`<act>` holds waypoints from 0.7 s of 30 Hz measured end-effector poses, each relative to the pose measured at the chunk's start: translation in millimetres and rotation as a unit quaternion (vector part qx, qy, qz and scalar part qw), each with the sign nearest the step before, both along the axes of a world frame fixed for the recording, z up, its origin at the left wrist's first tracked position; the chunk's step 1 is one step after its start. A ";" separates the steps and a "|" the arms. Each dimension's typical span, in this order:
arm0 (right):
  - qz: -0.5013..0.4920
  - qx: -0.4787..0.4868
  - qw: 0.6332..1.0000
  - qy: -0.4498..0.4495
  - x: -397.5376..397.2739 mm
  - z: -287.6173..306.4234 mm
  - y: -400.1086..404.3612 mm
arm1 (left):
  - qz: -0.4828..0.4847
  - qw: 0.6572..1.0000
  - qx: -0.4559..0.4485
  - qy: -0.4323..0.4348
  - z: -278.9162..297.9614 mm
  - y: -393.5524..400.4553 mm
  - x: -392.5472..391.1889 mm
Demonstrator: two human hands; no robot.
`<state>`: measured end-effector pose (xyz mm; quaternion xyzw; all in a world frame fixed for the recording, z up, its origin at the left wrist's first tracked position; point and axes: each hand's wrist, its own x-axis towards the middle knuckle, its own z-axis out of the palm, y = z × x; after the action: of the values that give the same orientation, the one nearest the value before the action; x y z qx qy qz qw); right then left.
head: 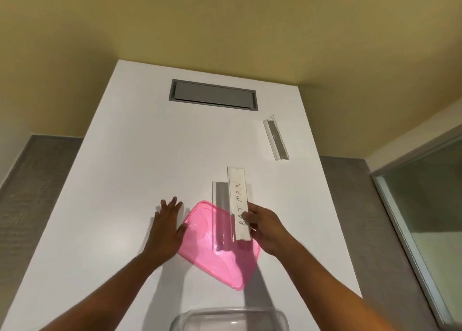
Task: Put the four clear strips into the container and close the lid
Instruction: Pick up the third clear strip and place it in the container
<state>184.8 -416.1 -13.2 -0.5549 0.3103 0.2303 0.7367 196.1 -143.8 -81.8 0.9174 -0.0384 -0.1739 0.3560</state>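
Note:
My right hand (265, 228) grips a clear strip (238, 195) with a white paper label reading BATMAN, holding it above the pink lid (220, 263). A second clear strip (220, 200) lies partly on the pink lid, just left of the held one. A third clear strip (275, 137) lies further back on the right of the white table (140, 156). My left hand (166, 228) rests flat on the table, fingers spread, its thumb touching the lid's left edge. The clear container (230, 319) stands at the table's near edge, only partly in view.
A grey recessed cable hatch (213, 94) sits in the table's far end. Yellow walls stand behind the table, grey floor on both sides, and a glass panel (425, 205) at the right.

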 end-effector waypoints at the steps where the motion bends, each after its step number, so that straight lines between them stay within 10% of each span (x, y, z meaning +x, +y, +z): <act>1: 0.001 0.013 1.000 -0.002 -15.3 5.3 3.8 | 0.010 0.998 -0.054 0.010 14.8 -14.2 -12.2; 9: -0.016 0.067 0.997 -0.023 -95.6 40.8 35.4 | 0.125 0.927 -0.305 0.177 99.3 -81.4 -82.0; 21: 0.057 -0.077 0.993 -0.065 -174.4 62.2 40.2 | 0.055 0.970 -0.215 0.100 121.9 -55.6 -156.5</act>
<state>10.4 -376.0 48.9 -0.6406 0.2465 0.2108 0.6960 39.5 -199.4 40.1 0.7982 0.0117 -0.2322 0.5558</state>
